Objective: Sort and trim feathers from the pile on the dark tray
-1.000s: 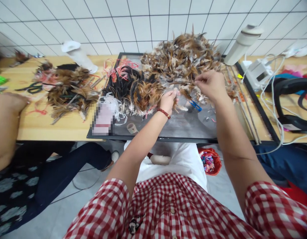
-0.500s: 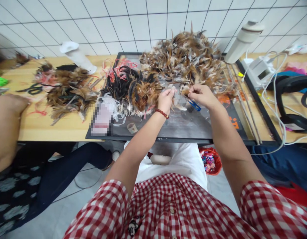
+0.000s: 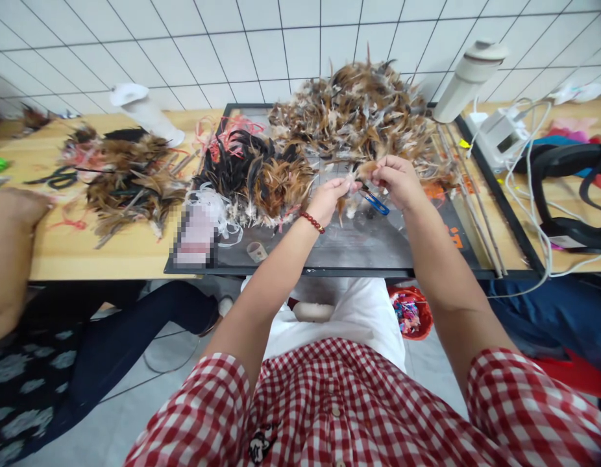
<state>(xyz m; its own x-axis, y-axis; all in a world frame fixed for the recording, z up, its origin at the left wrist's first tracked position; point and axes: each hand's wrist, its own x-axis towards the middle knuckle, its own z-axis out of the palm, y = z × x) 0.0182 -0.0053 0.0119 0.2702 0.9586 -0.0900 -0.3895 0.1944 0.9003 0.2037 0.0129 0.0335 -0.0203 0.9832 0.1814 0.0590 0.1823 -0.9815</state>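
Observation:
My left hand [image 3: 331,200], with a beaded bracelet at the wrist, is closed in a pinch. Pale feather ends show at its fingertips, and a few feathers hang below it. My right hand [image 3: 398,183] is just to the right, its thumb and fingers pinched on a brown feather [image 3: 366,170]. The two sets of fingertips almost meet over the dark board [image 3: 359,250]. Directly under my right hand is a blue-handled tool [image 3: 377,203], perhaps small snips; I cannot tell whether it touches the hand. A bundle of black and brown feathers [image 3: 276,178] lies left of my left hand.
Behind my hands rises a large feather pile [image 3: 354,110]. Thin sticks [image 3: 470,201], a bottle [image 3: 468,81] and a charger with cables [image 3: 505,133] are on the right. Leftward lie a phone [image 3: 196,237], white ribbon [image 3: 215,204], more feathers [image 3: 130,175] and another person's arm [image 3: 13,246].
My hands have come together, the left moving right toward the feather in my right hand. The whole view has shifted slightly, so the table things appear a little further left.

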